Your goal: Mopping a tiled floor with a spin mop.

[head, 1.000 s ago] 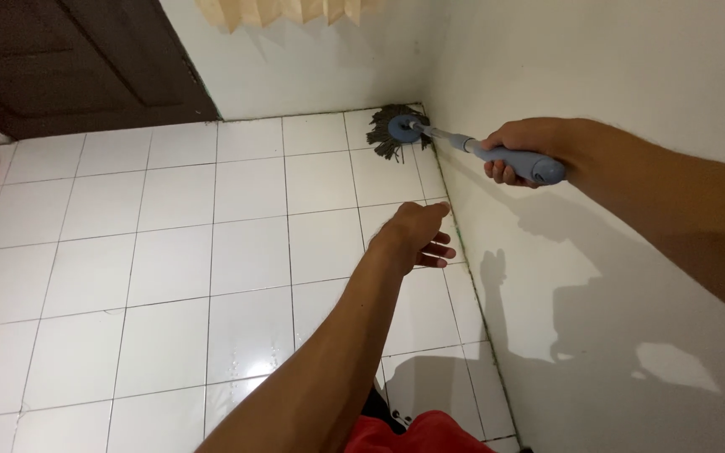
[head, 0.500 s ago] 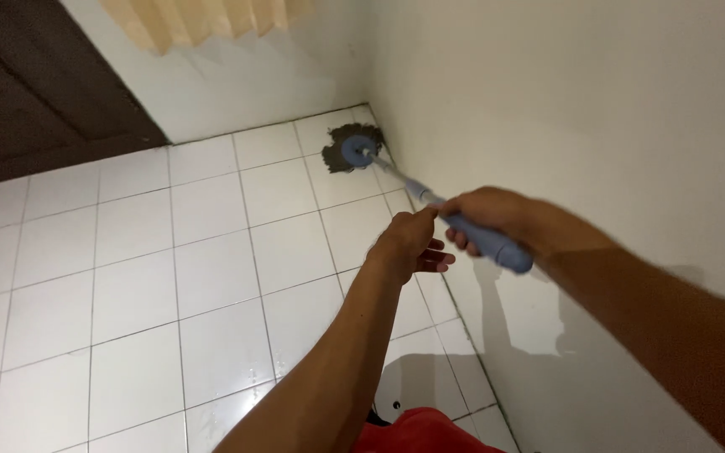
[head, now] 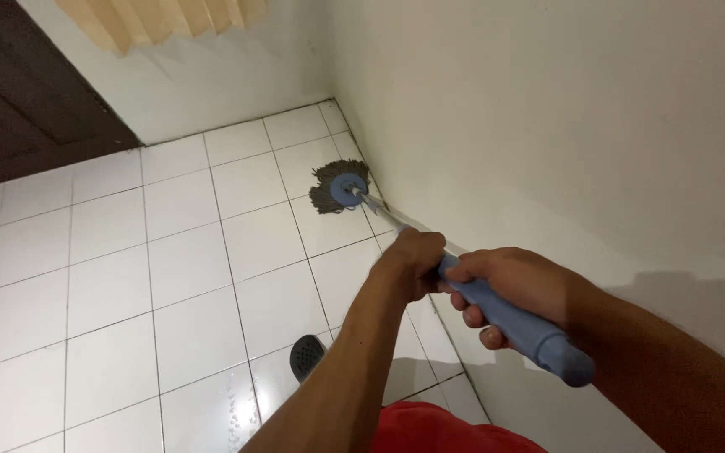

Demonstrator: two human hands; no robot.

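Both the left hand (head: pixel 409 264) and right hand (head: pixel 505 289) clamp the light, stiff blue-handled string mop (head: pixel 339 189), its soft head near the white tiled floor's (head: pixel 169 277) wall edge.

The mop head (head: pixel 339 189) lies on the tiled floor (head: pixel 127 277) beside the right wall (head: pixel 547 126), near the far corner. A door (head: pixel 18 101) stands far left; a floor drain (head: pixel 305 356) sits near.

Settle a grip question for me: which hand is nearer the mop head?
Left. The left hand grips the pole closer to the mop head; the right hand holds the blue handle behind it.
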